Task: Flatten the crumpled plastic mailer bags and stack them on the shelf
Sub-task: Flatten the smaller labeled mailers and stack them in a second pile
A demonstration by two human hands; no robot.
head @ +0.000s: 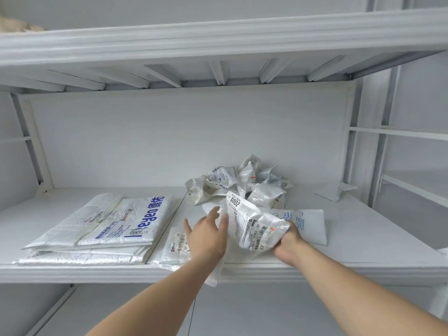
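A crumpled white mailer bag with a shipping label (252, 223) is held up over the shelf (97, 270) near its front edge. My right hand (288, 243) grips its lower right corner. My left hand (206, 235) lies with fingers spread against the bag's left side. A stack of flattened mailers (101, 229), the top one with blue lettering, sits on the left of the shelf. A pile of crumpled mailers (242, 185) is heaped behind the held bag. Another flat mailer (173, 248) lies under my left hand, and one with blue print (308, 221) lies behind my right hand.
A folded white scrap (335, 190) lies at the shelf's back right. Another shelf board (218, 44) hangs close overhead. Metal uprights (378, 146) stand on both sides, with a second rack to the right.
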